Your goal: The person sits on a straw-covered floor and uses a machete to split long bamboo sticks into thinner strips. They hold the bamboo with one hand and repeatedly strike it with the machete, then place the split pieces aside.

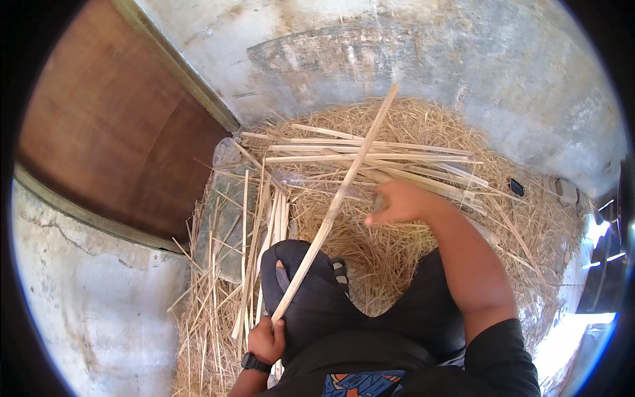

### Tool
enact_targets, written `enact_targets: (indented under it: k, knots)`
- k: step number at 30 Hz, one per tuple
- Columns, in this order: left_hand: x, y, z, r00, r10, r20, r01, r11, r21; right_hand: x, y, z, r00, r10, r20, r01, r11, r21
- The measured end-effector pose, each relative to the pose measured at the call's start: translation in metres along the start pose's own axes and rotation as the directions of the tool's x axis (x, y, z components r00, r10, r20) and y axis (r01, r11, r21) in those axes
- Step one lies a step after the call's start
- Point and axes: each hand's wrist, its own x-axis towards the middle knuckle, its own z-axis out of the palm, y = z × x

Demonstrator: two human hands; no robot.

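A long, pale split bamboo strip (337,202) slants across the middle, from my left hand up toward the wall. My left hand (266,339), wearing a black wristwatch, is closed around the strip's near end beside my left thigh. The strip passes over my left knee. My right hand (405,202) is raised to the right of the strip, apart from it, with its fingers curled. A small greyish patch shows between thumb and fingers, too unclear to name. Behind that hand lies a loose pile of bamboo strips (410,159).
Straw (423,119) covers the floor. More thin strips (254,245) lie to the left, partly over a greenish plastic sheet (228,205). A small black object (516,187) rests at the far right. A weathered wall (410,53) and a brown door panel (126,126) enclose the spot.
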Motion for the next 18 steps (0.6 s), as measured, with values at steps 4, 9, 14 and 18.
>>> enact_targets:
  k: [4,9,14,18]
  knots:
    - [-0.003,-0.01,0.002,1.0,-0.011,0.023,0.011,1.0,0.0,-0.002,-0.042,0.019,0.947,-0.218,0.236,0.239,0.969,-0.067]
    - [0.002,-0.011,0.006,1.0,0.002,0.024,0.001,0.992,-0.129,-0.005,-0.006,-0.015,0.998,-0.063,-0.03,0.065,0.997,0.045]
    - [0.009,-0.026,0.004,0.995,0.043,0.087,-0.023,0.977,-0.214,-0.009,0.008,-0.025,0.92,0.147,-0.364,-0.134,0.989,0.061]
    - [0.011,-0.023,0.002,0.993,0.036,0.108,-0.009,0.971,-0.241,-0.006,-0.019,-0.002,0.998,0.031,-0.054,-0.032,0.999,-0.024]
